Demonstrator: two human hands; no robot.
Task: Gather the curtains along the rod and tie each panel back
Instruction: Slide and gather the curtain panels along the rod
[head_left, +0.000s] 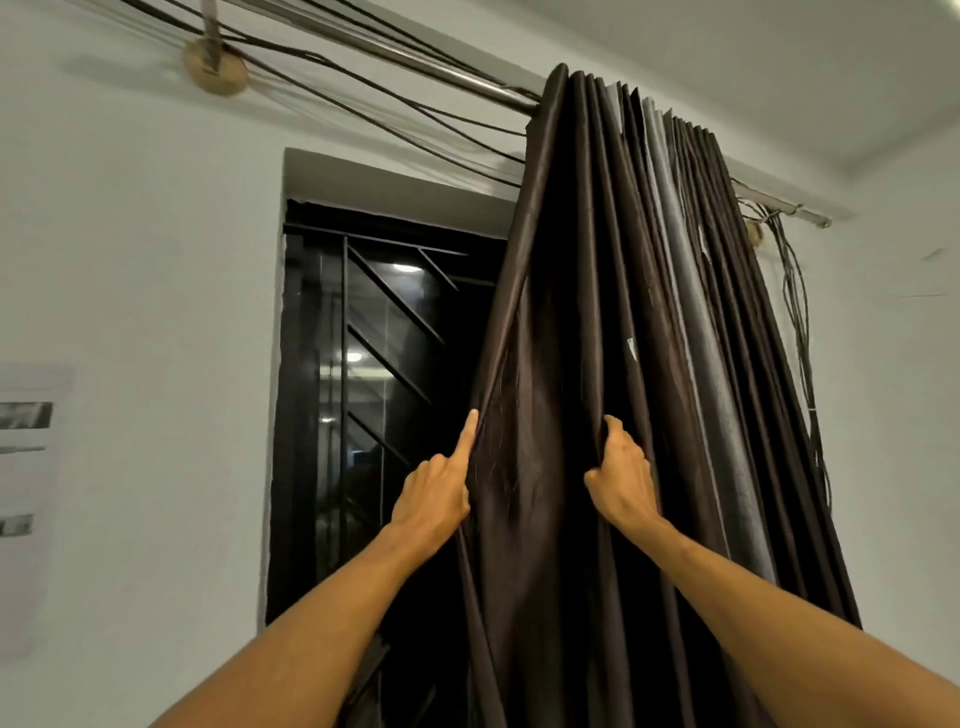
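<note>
A dark brown curtain (587, 291) hangs bunched in tight folds toward the right part of a metal rod (410, 57). A grey panel (691, 291) shows between the brown folds. My left hand (436, 493) holds the curtain's left edge, index finger stretched up along it. My right hand (623, 473) is closed on a fold near the middle of the bunch, about level with the left hand. The curtain's lower part runs out of view at the bottom.
A dark window with a black metal grille (374, 395) is uncovered to the left of the curtain. Several cables (332, 78) run along the wall under the rod and hang down at the right (800, 322). A paper sheet (26, 467) is on the left wall.
</note>
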